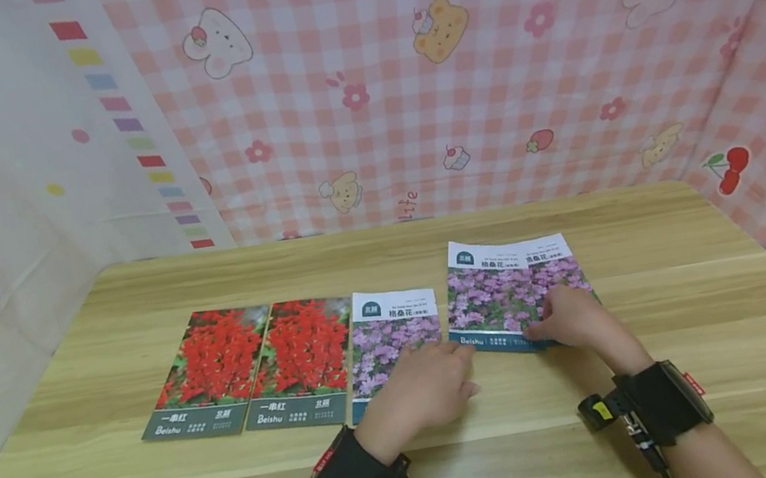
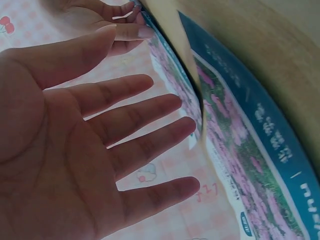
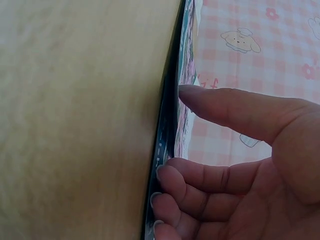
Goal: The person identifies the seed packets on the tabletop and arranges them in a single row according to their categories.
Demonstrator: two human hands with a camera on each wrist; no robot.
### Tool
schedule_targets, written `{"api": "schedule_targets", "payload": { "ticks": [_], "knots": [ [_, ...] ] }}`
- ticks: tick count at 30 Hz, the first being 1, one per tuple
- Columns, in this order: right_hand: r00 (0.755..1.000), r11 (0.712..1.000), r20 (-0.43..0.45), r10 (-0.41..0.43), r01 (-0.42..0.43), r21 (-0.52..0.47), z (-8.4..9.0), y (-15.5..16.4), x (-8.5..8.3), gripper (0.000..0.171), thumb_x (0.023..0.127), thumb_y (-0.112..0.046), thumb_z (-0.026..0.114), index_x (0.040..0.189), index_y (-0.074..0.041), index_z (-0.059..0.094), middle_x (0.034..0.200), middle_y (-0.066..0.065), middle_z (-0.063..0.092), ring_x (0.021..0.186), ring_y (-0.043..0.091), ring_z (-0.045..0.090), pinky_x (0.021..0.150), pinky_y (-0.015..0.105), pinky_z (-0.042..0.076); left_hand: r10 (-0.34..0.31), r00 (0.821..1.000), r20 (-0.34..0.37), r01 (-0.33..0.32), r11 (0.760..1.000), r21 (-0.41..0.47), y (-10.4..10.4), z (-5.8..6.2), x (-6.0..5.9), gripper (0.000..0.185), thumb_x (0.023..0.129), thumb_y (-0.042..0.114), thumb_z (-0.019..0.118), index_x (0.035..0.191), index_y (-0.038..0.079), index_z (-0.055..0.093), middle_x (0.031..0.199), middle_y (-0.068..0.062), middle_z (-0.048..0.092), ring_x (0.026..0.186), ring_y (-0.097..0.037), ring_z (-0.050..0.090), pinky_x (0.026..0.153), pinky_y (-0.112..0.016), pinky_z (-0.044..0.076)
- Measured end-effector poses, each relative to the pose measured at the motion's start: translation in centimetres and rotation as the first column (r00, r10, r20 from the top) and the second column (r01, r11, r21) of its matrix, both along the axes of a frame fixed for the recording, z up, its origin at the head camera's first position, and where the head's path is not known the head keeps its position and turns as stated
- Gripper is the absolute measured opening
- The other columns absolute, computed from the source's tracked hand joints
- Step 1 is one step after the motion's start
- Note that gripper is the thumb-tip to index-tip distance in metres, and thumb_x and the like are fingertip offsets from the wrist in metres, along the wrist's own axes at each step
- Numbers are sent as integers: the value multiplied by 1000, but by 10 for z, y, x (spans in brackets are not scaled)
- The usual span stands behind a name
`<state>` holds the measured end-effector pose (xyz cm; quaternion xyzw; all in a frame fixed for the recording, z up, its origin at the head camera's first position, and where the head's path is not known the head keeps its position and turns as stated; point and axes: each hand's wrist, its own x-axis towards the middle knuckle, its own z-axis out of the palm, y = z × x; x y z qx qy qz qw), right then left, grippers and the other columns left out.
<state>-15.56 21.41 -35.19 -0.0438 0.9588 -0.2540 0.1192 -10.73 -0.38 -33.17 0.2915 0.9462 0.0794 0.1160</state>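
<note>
On the wooden counter [image 1: 681, 383] four seed packets lie in a row: two red-flower packets [image 1: 252, 366] at the left, then a single purple-flower packet [image 1: 387, 331], and at the right a pair of purple-flower packets [image 1: 506, 290] that lie one over the other. The right hand [image 1: 572, 321] rests on the near edge of this pair; in the right wrist view its fingers [image 3: 210, 192] are curled at the edge of the pair and the thumb lies stretched above, so it seems to pinch the edge, although the exact contact is difficult to see. The left hand [image 1: 419, 389] is flat, with straight and spread fingers [image 2: 145, 127] that grip nothing, and it hovers or rests lightly over the lower part of the single purple packet, just beside the pair. The step in hand seems to be to separate or to place the overlapped purple packets. To do it well, I think the right hand should take only the upper packet by its edge, because the paper is thin and smooth and two sheets easily come together. The left hand can press flat on the lower packet, so that it does not slide on the smooth wood. The lifting should be slow and low, and the packet should be kept parallel with the others, so that the neat row is not disturbed.
</note>
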Motion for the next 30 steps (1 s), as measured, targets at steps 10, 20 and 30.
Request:
{"api": "schedule_targets", "payload": {
  "ticks": [10,20,30],
  "knots": [
    [1000,1000,23,-12,12,0,2,-3,2,44,79,-21,70,51,-14,36,48,-6,29,44,8,27,43,20,24,48,997,63,-44,997,-59,0,-6,-2,47,91,32,54,134,15,46,140,-4,40,126,-26,38,101,-53,30],
    [1000,999,6,23,-23,-34,2,-2,2,46,81,-19,67,50,-16,33,47,-7,25,43,7,23,43,20,20,31,999,26,-29,995,-95,-1,-10,-3,42,92,31,53,131,16,50,138,-2,43,124,-24,41,99,-53,32],
    [999,997,34,11,-8,-78,3,-1,2,26,83,-14,64,62,-5,52,57,0,48,50,14,45,46,25,37,24,1000,5,-23,995,-98,-1,-11,-3,41,92,31,53,129,14,52,135,-4,46,122,-24,43,99,-54,32]
  ]
}}
